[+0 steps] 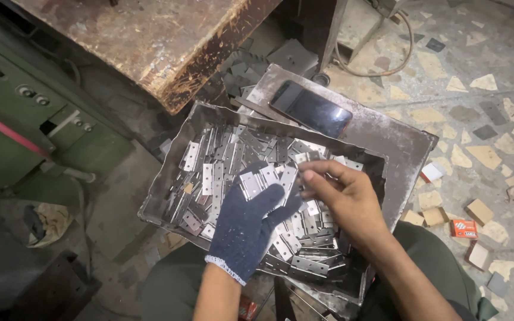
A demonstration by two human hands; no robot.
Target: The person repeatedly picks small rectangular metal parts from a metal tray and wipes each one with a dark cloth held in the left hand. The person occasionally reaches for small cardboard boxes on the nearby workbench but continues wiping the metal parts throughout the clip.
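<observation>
A dented metal tray point(168, 172) on my lap is full of several small silver hinge plates point(221, 160). My left hand point(251, 223), in a dark blue knit glove, reaches into the tray and holds a few hinge plates point(263, 178) against its fingers. My bare right hand point(343, 193) hovers just to the right, its fingertips pinching one hinge plate point(304, 169) near the left hand's stack.
A dark phone point(310, 109) lies on a metal plate point(388, 142) behind the tray. A rusty worktable point(162, 41) and a green machine point(25, 119) stand to the left. Small boxes point(464, 228) and wooden blocks litter the mosaic floor on the right.
</observation>
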